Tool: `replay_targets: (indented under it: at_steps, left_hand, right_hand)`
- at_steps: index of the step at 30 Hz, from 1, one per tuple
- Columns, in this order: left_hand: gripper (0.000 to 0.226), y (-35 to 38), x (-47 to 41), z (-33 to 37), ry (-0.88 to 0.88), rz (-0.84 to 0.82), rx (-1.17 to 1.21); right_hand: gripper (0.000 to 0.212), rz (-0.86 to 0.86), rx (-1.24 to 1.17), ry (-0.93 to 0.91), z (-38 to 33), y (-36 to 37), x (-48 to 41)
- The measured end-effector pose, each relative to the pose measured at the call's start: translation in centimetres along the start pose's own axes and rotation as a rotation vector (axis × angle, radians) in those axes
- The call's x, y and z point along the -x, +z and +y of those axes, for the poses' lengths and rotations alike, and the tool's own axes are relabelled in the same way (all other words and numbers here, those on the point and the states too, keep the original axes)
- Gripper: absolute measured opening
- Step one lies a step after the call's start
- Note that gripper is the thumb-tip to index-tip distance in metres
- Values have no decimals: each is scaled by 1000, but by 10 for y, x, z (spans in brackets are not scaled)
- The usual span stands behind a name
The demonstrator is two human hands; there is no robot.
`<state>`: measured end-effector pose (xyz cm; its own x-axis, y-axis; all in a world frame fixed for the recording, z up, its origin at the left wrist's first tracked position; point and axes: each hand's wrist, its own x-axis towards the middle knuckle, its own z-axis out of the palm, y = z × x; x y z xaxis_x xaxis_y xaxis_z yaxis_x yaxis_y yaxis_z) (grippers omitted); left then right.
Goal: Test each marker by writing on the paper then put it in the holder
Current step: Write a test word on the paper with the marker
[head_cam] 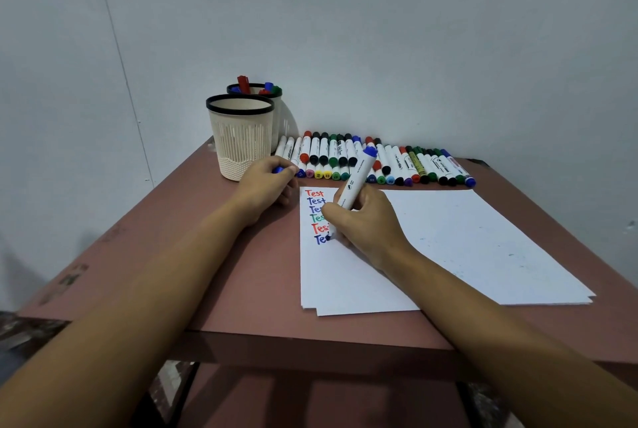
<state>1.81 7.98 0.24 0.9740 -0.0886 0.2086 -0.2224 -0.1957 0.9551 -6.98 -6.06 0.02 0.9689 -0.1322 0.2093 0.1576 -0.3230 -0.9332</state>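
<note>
My right hand (362,224) grips a white marker with a blue end (355,179), its tip down on the white paper (466,238) at the lowest blue word of a column of coloured "Test" words. My left hand (267,186) rests on the table left of the paper and holds a blue cap (278,170) in curled fingers. A row of capped markers (376,162) lies along the wall behind the paper. Two cream holders with black rims stand at the back left: the near holder (240,137) looks empty, the far holder (257,91) contains several markers.
The paper is a small stack lying on a reddish-brown table (241,272), whose front edge runs close below my forearms. A plain pale wall closes the back and left sides. Floor shows beyond the table's left edge.
</note>
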Motion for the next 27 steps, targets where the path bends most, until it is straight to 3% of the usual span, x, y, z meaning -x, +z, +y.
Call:
replay_targets:
  at_steps: [5, 18, 24, 27]
  left_hand:
    - [13, 0, -1, -1, 7, -5, -20]
    - [12, 0, -2, -2, 3, -3, -38]
    - [12, -1, -1, -2, 6, 2, -61]
    - [11, -1, 0, -1, 21, -2, -89]
  right_hand:
    - [19, 118, 25, -36, 0, -1, -1]
    - [17, 69, -22, 27, 2, -1, -4]
    - [18, 104, 73, -30, 1, 0, -2]
    - [21, 112, -62, 8, 2, -2, -4]
